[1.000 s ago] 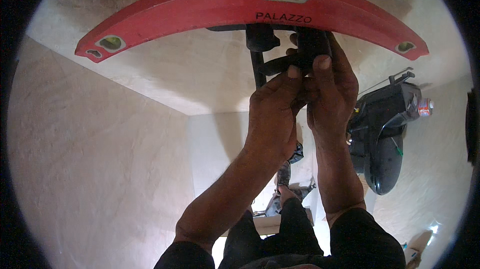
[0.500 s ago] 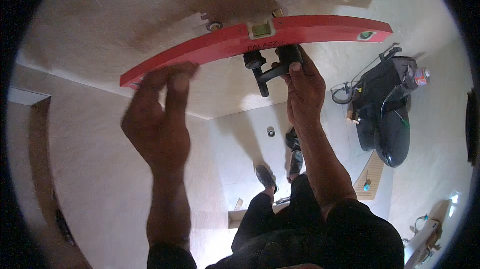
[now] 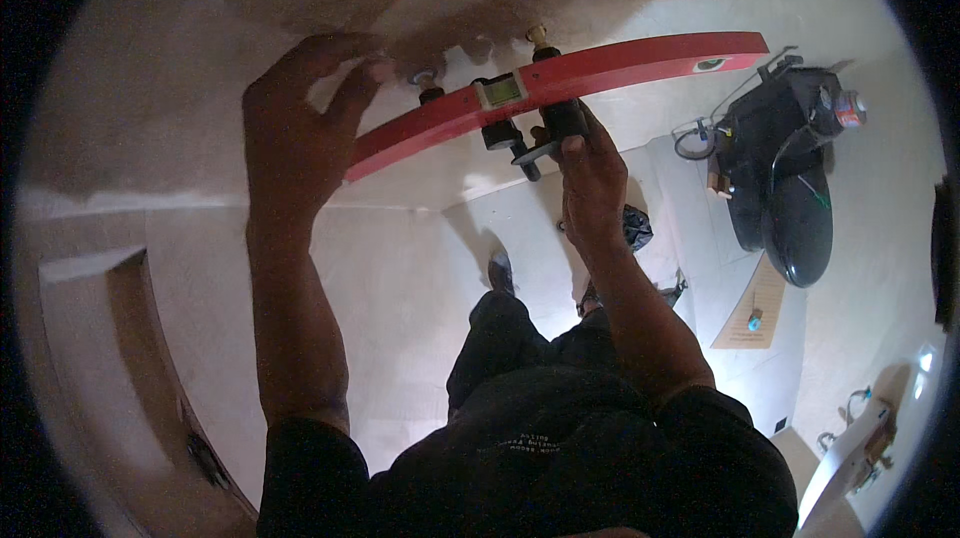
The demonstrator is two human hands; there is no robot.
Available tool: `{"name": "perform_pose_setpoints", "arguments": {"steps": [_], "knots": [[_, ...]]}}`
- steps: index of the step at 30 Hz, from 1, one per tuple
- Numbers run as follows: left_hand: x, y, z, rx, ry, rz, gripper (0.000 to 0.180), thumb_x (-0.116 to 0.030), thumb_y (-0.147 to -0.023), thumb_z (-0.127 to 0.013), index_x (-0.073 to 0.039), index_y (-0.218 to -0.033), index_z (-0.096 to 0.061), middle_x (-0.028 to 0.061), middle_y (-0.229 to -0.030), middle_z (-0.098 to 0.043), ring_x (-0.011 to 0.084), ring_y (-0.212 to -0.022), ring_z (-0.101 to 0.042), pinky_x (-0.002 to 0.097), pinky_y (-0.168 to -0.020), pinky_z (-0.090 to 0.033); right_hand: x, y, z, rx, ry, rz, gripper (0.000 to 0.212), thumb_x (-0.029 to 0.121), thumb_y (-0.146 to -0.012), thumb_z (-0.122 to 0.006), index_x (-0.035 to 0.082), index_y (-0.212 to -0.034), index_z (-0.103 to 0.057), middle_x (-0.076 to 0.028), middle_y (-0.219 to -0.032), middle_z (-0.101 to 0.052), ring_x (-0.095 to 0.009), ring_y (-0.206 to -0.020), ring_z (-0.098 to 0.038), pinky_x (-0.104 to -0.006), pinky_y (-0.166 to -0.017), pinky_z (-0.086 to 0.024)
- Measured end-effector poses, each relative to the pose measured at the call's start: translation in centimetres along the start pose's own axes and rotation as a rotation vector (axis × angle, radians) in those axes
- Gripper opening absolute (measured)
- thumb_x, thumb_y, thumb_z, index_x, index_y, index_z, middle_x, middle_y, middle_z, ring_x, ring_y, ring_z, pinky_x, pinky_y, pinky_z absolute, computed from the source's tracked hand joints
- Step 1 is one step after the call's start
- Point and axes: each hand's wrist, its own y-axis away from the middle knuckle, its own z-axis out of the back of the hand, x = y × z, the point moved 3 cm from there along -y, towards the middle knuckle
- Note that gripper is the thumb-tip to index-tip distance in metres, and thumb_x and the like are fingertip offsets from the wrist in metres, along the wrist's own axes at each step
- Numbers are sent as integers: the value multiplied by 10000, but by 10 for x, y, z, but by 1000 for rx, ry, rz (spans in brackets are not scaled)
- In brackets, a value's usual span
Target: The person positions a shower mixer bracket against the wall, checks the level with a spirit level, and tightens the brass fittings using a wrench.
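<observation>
My right hand (image 3: 594, 178) is closed around the right side of a black wall mixer tap (image 3: 566, 121), which has round bodies and a lever. A long red spirit level (image 3: 620, 70) lies across the tap, its right end higher in the picture. Behind the level, the tap's right connector meets a brass fitting (image 3: 538, 36) on the wall. A black connector (image 3: 431, 96) stands by the left wall fitting (image 3: 424, 77). My left hand (image 3: 305, 128) reaches past the level's left end toward that fitting, thumb and forefinger apart, with nothing visible between them. Its other fingers are partly hidden.
A black toilet (image 3: 785, 178) stands at the right, with a plastic bottle (image 3: 851, 109) on top and a hose (image 3: 693, 141) beside it. Cardboard (image 3: 750, 308) lies on the floor. At the far left is a wall recess (image 3: 140, 318). A white basin (image 3: 850, 468) sits lower right.
My left hand has moved up past the level toward the wall. The level and tap have shifted and tilted, and the connectors behind the level now show. My right hand keeps its hold.
</observation>
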Motion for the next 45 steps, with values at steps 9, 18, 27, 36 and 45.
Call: {"name": "perform_pose_setpoints", "arguments": {"steps": [9,18,27,36,45], "knots": [[21,-25,-5,134,337,4,194,-174,-940,-725,-38,-1077,-750,116,-992,-758,203,-937,-723,335,-847,-562,-15,8,-13,-287,73,67,615,436,-994,-630,-60,-1344,-531,-178,-1197,-674,-249,-1070,-668,-358,-960,-508],[33,-19,-25,632,90,-36,513,-345,-856,-800,-53,-1261,-680,180,-1217,-705,290,-1121,-688,415,-991,-516,-16,6,-28,-388,-87,115,604,440,-1006,-607,-62,-1334,-528,-191,-1211,-662,-260,-1051,-677,-400,-934,-538],[34,-28,-29,872,416,109,573,-421,-906,-718,-86,-1361,-627,171,-1311,-666,326,-1244,-619,428,-1087,-443,-22,4,-34,-353,-195,178,593,437,-992,-636,-52,-1307,-524,-175,-1209,-661,-241,-1061,-674,-386,-919,-565],[43,-20,-37,807,332,-282,670,-382,-828,-809,-46,-1369,-605,193,-1409,-594,328,-1357,-527,430,-1158,-377,-31,3,-28,-358,-239,175,603,429,-980,-657,-49,-1321,-519,-172,-1180,-668,-250,-1036,-683,-355,-833,-578],[34,-14,-36,782,293,-257,748,-385,-762,-860,-8,-1352,-596,216,-1421,-574,349,-1344,-535,438,-1153,-384,-27,5,-25,-276,-346,166,401,279,-1015,-611,12,-1302,-528,-187,-1296,-631,-343,-1191,-633,-532,-1057,-489]]}}
